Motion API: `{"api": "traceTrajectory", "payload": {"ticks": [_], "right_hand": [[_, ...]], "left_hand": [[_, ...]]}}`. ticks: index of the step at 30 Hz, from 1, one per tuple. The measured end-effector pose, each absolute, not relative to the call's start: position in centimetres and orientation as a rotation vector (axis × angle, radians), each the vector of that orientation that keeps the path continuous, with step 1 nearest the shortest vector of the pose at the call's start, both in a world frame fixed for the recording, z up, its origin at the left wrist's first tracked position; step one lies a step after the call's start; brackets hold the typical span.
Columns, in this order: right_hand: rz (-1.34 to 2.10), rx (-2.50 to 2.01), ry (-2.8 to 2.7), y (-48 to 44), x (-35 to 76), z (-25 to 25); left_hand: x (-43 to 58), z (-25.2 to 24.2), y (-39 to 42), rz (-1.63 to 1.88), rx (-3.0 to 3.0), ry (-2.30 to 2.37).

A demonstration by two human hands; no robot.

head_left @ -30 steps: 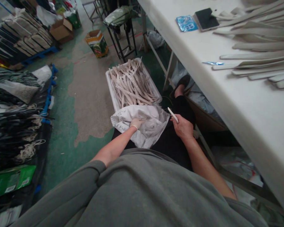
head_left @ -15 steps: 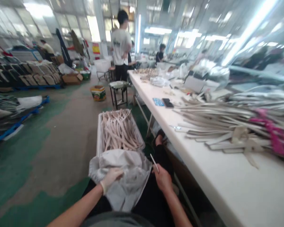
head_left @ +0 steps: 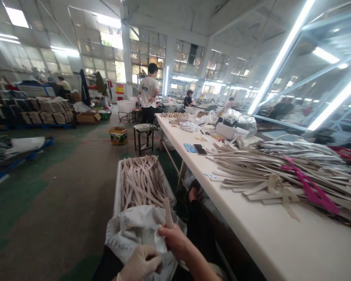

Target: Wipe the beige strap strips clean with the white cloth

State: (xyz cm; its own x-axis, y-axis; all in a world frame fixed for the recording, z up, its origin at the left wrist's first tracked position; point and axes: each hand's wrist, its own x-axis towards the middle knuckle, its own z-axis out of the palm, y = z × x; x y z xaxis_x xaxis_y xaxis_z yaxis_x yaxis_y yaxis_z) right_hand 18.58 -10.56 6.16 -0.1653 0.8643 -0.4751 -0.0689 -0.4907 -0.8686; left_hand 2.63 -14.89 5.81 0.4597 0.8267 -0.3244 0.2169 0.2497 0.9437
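Note:
My right hand, bare, grips the lower end of a flat beige strip that points upward. My left hand, in a pale glove, has its fingers curled at the bottom of the view; whether anything is between them cannot be made out. Both hands are over a whitish plastic sack spread across my lap and the near end of a white crate. Many beige strips lie in the crate.
A long white table runs along my right, bearing a pile of strips, a pink tie, a phone and plastic bags. Ahead are a stool, a yellow-green box and a standing person.
The view has tilted up. My right hand has moved left over the sack, its strip now upright and broad side showing. My left hand has come back toward me, its fingers curled.

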Motion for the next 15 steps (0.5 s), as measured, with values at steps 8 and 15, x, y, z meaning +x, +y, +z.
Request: {"api": "traceTrajectory", "payload": {"ticks": [8,15], "right_hand": [[1.355,-1.346,-1.331,-8.7,17.4,13.7],[1.152,-1.342,-1.381,-7.3,17.4,19.2]], "left_hand": [[0.8,7.3,-13.7,0.669,1.251,1.058],[-0.4,12.5,-13.5,0.754,1.289,0.919]]}}
